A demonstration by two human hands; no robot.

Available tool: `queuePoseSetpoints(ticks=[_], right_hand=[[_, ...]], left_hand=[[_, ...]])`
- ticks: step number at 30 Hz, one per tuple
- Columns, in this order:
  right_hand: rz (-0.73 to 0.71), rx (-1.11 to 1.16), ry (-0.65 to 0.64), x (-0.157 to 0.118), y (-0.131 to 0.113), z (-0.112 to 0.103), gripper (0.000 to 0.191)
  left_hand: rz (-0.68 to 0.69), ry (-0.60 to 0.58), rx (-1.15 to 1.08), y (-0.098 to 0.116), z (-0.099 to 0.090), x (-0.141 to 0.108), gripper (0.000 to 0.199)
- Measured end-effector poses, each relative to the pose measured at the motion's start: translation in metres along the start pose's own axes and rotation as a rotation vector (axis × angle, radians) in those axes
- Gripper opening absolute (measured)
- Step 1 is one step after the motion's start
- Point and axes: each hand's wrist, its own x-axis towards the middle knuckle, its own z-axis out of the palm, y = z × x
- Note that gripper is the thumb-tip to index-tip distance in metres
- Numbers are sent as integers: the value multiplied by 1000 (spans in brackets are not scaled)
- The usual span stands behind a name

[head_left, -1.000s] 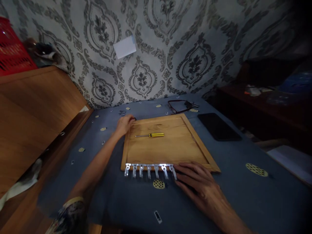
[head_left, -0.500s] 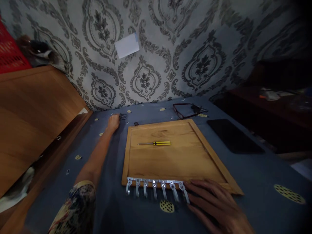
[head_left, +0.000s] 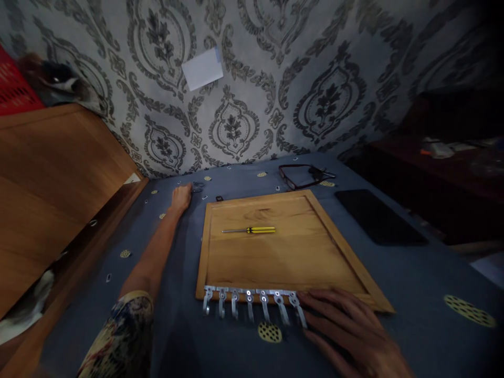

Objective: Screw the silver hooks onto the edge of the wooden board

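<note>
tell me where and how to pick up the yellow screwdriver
The screwdriver is likely best pinched by its handle, from above and slightly right: it lies flat on the wooden panel, its thicker handle toward the right, its thin shaft toward the left.

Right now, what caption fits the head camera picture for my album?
Right hand at the hook rail, yellow screwdriver lying on the wooden board.

One left hand (head_left: 181, 197) and one right hand (head_left: 350, 331) are seen. One wooden board (head_left: 283, 257), one screwdriver (head_left: 255, 230) and one metal rail (head_left: 255, 291) with seven hooks (head_left: 250, 311) are counted. At right, one black slab (head_left: 380, 216) and one pair of glasses (head_left: 305, 186) are found; far left, one red basket (head_left: 16, 86); on the wall (head_left: 271, 63), one white card (head_left: 202, 69).
</note>
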Motion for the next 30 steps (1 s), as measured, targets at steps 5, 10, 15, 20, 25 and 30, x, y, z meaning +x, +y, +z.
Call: queuePoseSetpoints(ticks=[5,10,15,20,25,30], right_hand=[[29,26,-4,-1,1,0,28],[-31,-9,50,6,-3,-2,24],[65,48,-10,8,-14,-6,21],[121,107,-35,6,-17,-5,17],[130,133,-7,4,-17,-3,16],[146,179,-29,3,-17,-3,17]], left_hand=[[-36,51,-73,1,-2,-4,37],[-68,164,-225,3,-17,-18,37],[5,264,-508,28,-36,-51,14],[251,103,-830,86,-57,-130,16],[530,-362,-1006,143,-77,-222,14],[550,-433,-807,167,-80,-249,12]])
